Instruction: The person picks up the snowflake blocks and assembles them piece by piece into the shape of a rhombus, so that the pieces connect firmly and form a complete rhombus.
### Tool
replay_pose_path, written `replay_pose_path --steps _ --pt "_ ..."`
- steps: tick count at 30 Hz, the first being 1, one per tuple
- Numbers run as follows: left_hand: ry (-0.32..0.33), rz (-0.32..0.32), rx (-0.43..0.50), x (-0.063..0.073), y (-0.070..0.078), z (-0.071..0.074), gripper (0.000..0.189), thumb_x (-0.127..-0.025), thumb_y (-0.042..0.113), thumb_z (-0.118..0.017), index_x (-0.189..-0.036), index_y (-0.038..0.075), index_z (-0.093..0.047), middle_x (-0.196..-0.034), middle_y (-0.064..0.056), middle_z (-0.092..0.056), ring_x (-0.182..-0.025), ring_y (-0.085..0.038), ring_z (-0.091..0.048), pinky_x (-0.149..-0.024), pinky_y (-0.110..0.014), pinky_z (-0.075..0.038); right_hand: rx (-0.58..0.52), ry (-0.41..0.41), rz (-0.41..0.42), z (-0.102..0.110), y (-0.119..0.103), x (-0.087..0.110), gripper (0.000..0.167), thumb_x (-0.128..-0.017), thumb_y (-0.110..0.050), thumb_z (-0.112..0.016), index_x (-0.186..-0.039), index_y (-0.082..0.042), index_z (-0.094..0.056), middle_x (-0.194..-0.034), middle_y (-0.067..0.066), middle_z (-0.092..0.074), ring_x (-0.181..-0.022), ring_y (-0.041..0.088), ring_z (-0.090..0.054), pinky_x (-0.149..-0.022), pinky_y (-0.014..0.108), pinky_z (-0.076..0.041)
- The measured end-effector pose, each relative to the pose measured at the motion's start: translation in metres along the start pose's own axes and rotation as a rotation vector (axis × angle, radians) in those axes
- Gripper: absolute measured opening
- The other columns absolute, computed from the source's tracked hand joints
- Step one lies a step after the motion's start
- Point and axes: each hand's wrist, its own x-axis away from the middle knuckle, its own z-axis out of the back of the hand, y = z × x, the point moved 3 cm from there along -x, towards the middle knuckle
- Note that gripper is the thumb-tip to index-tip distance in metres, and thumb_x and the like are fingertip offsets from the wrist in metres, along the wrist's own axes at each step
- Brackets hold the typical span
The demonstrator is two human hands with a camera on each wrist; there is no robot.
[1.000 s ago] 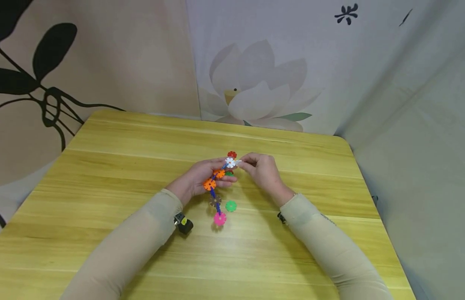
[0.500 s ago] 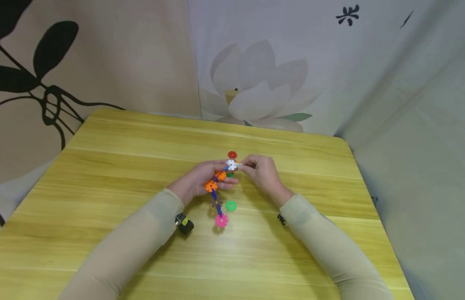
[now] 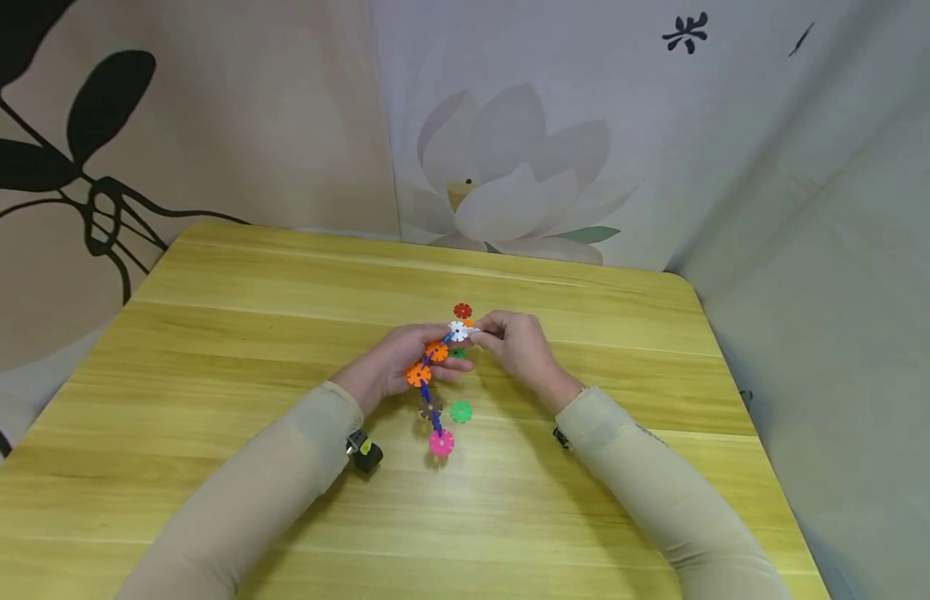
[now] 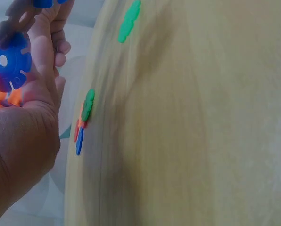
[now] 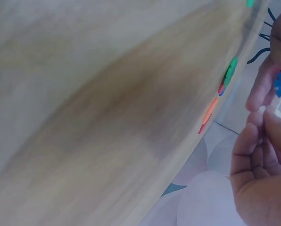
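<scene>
Stretching toward the near edge of the table (image 3: pixel 465 542), a chain of notched snowflake discs (image 3: pixel 418 375) ends in a pink disc (image 3: pixel 442 442); beyond that lies a light green disc (image 3: pixel 461 412); the left hand (image 3: pixel 393 358) holds the chain, the right hand (image 3: pixel 516 343) pinches a white disc (image 3: pixel 471 331) at its far end; toward the far edge lies a red disc (image 3: pixel 462 311)

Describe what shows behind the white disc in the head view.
Past the white disc, a red disc and part of an orange disc show; anything directly behind it is covered.
</scene>
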Motion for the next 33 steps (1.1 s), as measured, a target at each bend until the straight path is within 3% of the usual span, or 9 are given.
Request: replay_pose_path --steps 5,11,20,29,33 --pt "-0.009 -0.002 0.024 -0.001 -0.003 -0.001 0.049 -0.117 0.035 -0.04 -0.151 0.0 -0.05 -0.162 -0.023 -0.05 -0.087 -0.017 -0.079 -0.066 -0.022 -0.065 0.017 0.009 0.005 -0.002 0.0 0.0 0.009 -0.098 -0.016 -0.079 -0.1 -0.007 -0.081 -0.096 0.007 -0.082 -0.077 0.014 -0.071 -0.066 0.023 -0.061" --pt "-0.001 0.017 0.011 -0.002 -0.005 -0.003 0.05 -0.118 0.037 -0.039 -0.15 0.0 -0.051 -0.161 -0.022 -0.052 -0.085 -0.016 -0.078 -0.063 -0.021 -0.062 0.017 -0.005 0.065 -0.007 0.0 -0.002 0.009 -0.097 -0.017 -0.081 -0.098 -0.009 -0.083 -0.097 0.006 -0.084 -0.08 0.015 -0.076 -0.068 0.023 -0.063" --pt "0.022 0.005 -0.039 -0.003 -0.006 0.001 0.047 -0.118 0.034 -0.038 -0.149 -0.001 -0.049 -0.156 -0.028 -0.054 -0.087 -0.017 -0.08 -0.067 -0.023 -0.065 0.028 -0.023 0.066 -0.012 -0.001 -0.005 0.012 -0.097 -0.019 -0.081 -0.102 -0.009 -0.084 -0.1 0.006 -0.084 -0.082 0.018 -0.078 -0.067 0.021 -0.063" --pt "0.016 0.008 -0.036 -0.005 -0.004 0.002 0.046 -0.118 0.032 -0.037 -0.149 0.0 -0.049 -0.156 -0.024 -0.056 -0.09 -0.018 -0.08 -0.069 -0.024 -0.066 0.047 -0.035 0.057 -0.01 -0.002 -0.004 0.009 -0.098 -0.018 -0.08 -0.098 -0.01 -0.083 -0.097 0.004 -0.083 -0.075 0.015 -0.072 -0.061 0.021 -0.057" --pt "0.008 -0.005 -0.043 -0.005 -0.003 0.003 0.047 -0.118 0.031 -0.038 -0.152 0.0 -0.05 -0.157 -0.019 -0.057 -0.093 -0.018 -0.081 -0.072 -0.025 -0.067 0.083 0.004 0.054 -0.006 -0.002 -0.003 0.01 -0.1 -0.015 -0.077 -0.099 -0.006 -0.082 -0.095 0.007 -0.082 -0.07 0.013 -0.065 -0.06 0.021 -0.053"
